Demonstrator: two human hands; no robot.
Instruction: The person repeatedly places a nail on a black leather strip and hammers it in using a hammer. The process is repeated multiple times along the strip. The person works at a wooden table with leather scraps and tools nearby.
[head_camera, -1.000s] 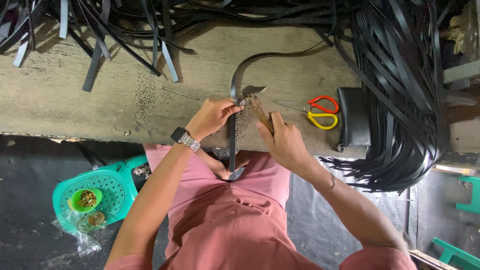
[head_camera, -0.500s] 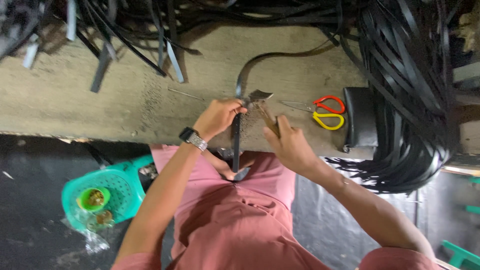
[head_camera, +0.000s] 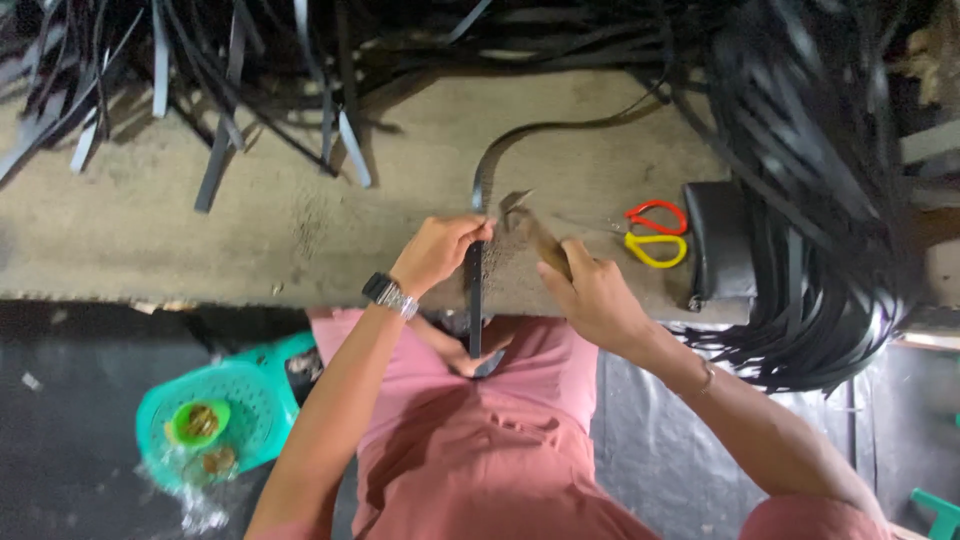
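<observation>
Centre of frame: the left hand (head_camera: 438, 252) is clenched on a black strap (head_camera: 473, 300) whose long axis runs top to bottom, from the bench (head_camera: 250, 230) down to the lap. The right hand (head_camera: 592, 295), just right of the strap, grasps a wooden-handled knife (head_camera: 535, 240); its blade tip seems to meet the strap beside the left grip, though blur hinders certainty. Lower left, a green basket (head_camera: 255, 400) holds a small green bowl (head_camera: 197, 422). Right of centre lie red-and-yellow scissors (head_camera: 655, 232).
</observation>
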